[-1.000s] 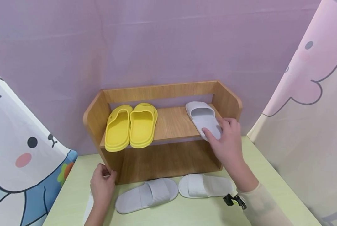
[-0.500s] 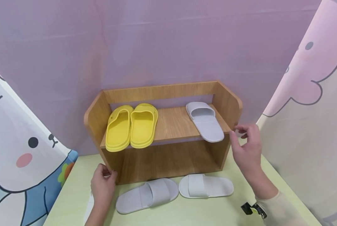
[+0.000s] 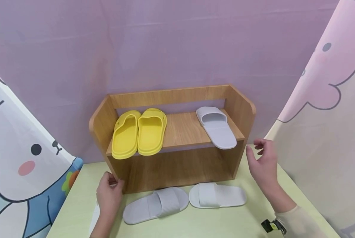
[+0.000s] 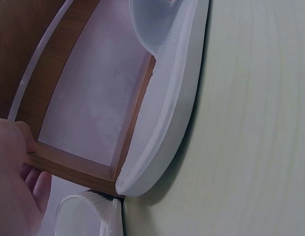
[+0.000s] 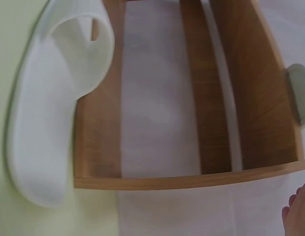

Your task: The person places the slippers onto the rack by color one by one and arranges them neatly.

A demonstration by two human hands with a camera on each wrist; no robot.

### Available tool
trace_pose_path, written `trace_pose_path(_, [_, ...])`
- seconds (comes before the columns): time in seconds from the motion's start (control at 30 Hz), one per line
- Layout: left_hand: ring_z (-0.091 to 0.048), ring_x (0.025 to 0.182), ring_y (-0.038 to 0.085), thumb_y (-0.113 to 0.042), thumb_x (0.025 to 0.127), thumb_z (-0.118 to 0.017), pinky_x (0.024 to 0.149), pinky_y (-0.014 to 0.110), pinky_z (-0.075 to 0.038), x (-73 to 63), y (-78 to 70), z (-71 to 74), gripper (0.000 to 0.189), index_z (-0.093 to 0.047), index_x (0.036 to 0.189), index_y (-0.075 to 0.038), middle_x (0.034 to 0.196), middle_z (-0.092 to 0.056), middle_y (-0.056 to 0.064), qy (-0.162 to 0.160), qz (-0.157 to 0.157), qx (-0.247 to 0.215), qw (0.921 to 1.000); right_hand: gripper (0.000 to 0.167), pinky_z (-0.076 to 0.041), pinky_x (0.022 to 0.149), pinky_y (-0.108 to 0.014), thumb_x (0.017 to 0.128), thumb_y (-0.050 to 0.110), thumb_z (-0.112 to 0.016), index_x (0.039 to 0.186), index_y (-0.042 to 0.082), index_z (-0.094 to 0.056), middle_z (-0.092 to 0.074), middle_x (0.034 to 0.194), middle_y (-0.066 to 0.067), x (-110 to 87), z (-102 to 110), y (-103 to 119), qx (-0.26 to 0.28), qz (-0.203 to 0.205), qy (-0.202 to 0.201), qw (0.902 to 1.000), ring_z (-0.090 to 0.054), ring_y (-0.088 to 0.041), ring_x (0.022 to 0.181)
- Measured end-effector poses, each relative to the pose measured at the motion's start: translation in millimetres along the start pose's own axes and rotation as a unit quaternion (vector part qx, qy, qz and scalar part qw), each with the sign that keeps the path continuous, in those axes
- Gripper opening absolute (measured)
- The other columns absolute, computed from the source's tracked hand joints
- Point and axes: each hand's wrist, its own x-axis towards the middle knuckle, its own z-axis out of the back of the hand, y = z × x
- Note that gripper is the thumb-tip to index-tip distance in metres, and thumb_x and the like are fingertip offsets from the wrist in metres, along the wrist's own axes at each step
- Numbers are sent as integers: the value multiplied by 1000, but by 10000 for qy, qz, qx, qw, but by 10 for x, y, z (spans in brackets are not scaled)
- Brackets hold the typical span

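Observation:
A wooden two-tier shoe rack stands against the backdrop. My left hand pinches the front edge of its left side panel; in the left wrist view the thumb lies inside and the fingers outside. Off the rack's right side, my right hand hovers apart from the panel, fingers loosely bent around nothing. On the upper shelf, a left yellow clog sits against a right one, and a pale grey slide slipper lies slightly angled at the right end.
On the pale green table, a grey slide slipper and a whitish one lie sideways before the rack, toes facing each other. A purple cloth hangs behind. Cartoon-printed cloths flank both sides. A white strip shows beneath my left wrist.
My right hand has let go of the grey slide slipper on the upper shelf and moved right, then slightly down, past the side panel. My left hand stays on the rack.

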Motion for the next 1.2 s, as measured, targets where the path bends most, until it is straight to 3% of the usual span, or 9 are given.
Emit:
trace_pose_path(0.33, [-75, 95, 29, -4, 93, -77, 70, 24, -55, -3, 1, -3, 17, -62, 99, -8, 102, -75, 11, -44, 21, -15, 10000, 42, -46, 83, -25, 91, -10, -77, 129, -11, -60, -67, 114, -21, -207, -64, -307, -87, -253, 613, 9978, -62, -29, 102])
trace_pose_path(0.6, [-75, 95, 30, -4, 93, -77, 67, 24, -55, -7, -8, 2, 17, -61, 99, -8, 101, -76, 11, -21, 16, -15, 10000, 42, -47, 83, -11, 94, -7, -78, 132, -10, -60, -71, 115, -23, -352, -72, -405, -362, -412, 1061, 9928, -68, -31, 98])
trace_pose_path(0.9, [-75, 93, 29, -3, 92, -77, 67, 24, -55, -2, -14, -4, 18, -62, 99, -8, 100, -75, 11, -51, -47, -9, 10000, 46, -57, 84, -22, 96, -2, -81, 139, -4, -63, -75, 119, -19, -464, -70, -493, -599, -587, 1389, 9868, -74, -33, 100])
trace_pose_path(1.07, [-76, 93, 29, -3, 92, -77, 68, 22, -55, -2, -16, -8, 17, -62, 99, -8, 101, -76, 11, -50, -25, -10, 10000, 53, -57, 84, -14, 95, -2, -84, 145, 1, -65, -78, 122, -18, -496, -84, -581, -305, -769, 1577, 9840, -78, -41, 103])
trace_pose_path(1.2, [-76, 95, 30, -3, 92, -77, 68, 22, -54, -8, -23, 3, 17, -62, 100, -8, 102, -76, 11, -11, -1, -24, 10000, 54, -57, 85, -12, 95, -6, -82, 145, 1, -65, -78, 122, -19, -511, -113, -634, 43, -828, 1623, 9833, -79, -30, 102])
